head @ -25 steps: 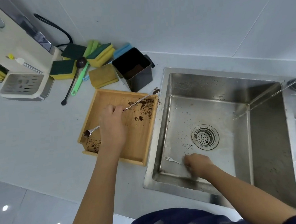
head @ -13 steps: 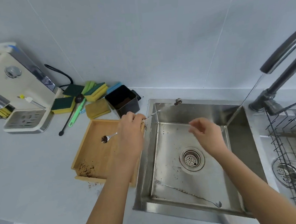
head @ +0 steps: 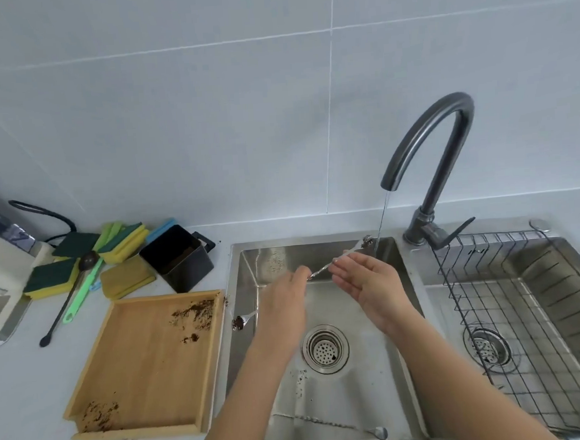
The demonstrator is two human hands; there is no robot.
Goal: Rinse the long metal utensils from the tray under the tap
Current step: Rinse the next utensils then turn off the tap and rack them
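My left hand (head: 283, 309) grips the middle of a long twisted metal spoon (head: 323, 270) over the sink (head: 405, 315). Both of its ends carry coffee grounds: one end (head: 366, 241) is up beside the thin water stream (head: 381, 225), the other end (head: 238, 322) sticks out left over the sink's rim. My right hand (head: 368, 283) is open, palm up, just under the spoon's shaft near the stream. The dark tap (head: 427, 148) runs. A second long twisted spoon (head: 333, 423) lies on the sink floor at the front. The wooden tray (head: 144, 364) on the left holds only scattered grounds.
A black container (head: 178, 258) stands behind the tray, with several sponges (head: 122, 243), a green brush (head: 81, 296) and a black long-handled scoop (head: 62, 314) to its left. A wire rack (head: 514, 307) sits over the right basin. A drain strainer (head: 325, 347) is in the sink's middle.
My left hand has carried the dirty spoon from above the tray across into the sink, up to the stream. My right hand has opened under it. The view has tilted up.
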